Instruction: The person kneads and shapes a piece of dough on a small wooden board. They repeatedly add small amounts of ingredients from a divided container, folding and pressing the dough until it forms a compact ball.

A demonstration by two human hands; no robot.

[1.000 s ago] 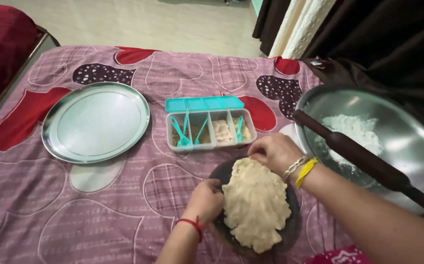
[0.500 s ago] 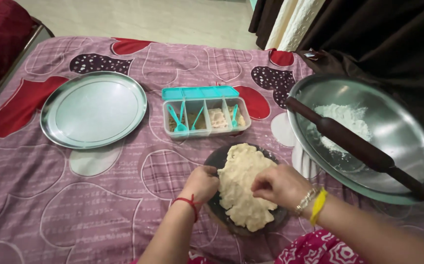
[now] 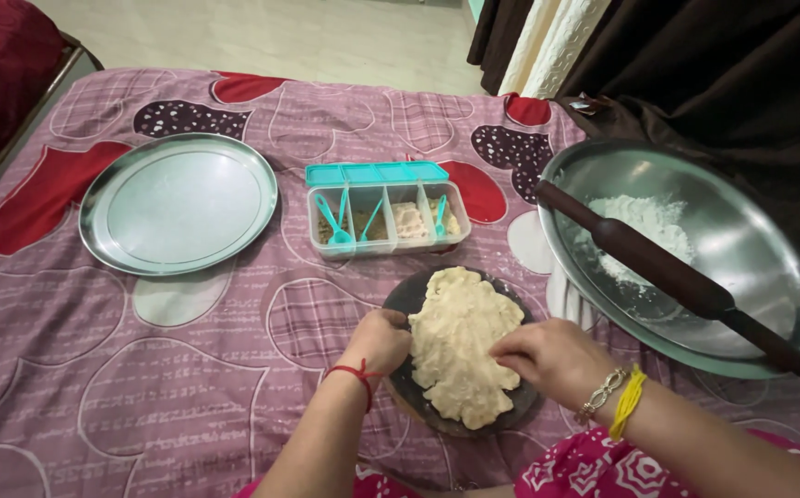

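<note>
Right now the flattened dough [image 3: 460,346] lies on the dark round board [image 3: 400,300], which sits on the patterned bedspread [image 3: 142,369] just in front of you. Your left hand [image 3: 380,339] is curled against the dough's left edge and the board rim, fingers bent in; your right hand [image 3: 548,355] rests on the right edge with fingers closed down on the dough, pinching or pressing it, though the exact grip is hard to tell. The sheet looks uneven and ragged at the border, so to my eye it calls for light, even pressure from both sides, with the left hand steadying the board so it does not slide on the soft cloth. Work the edge in small bites; the dough looks soft and could tear if pulled. Just beyond the board stands the clear spice box [image 3: 386,221] with its teal lid and small spoons. To the right, the big steel bowl [image 3: 769,249] holds flour [image 3: 644,226] and the rolling pin [image 3: 672,277] lies across it. An empty steel plate [image 3: 179,203] lies well apart on the left.
</note>
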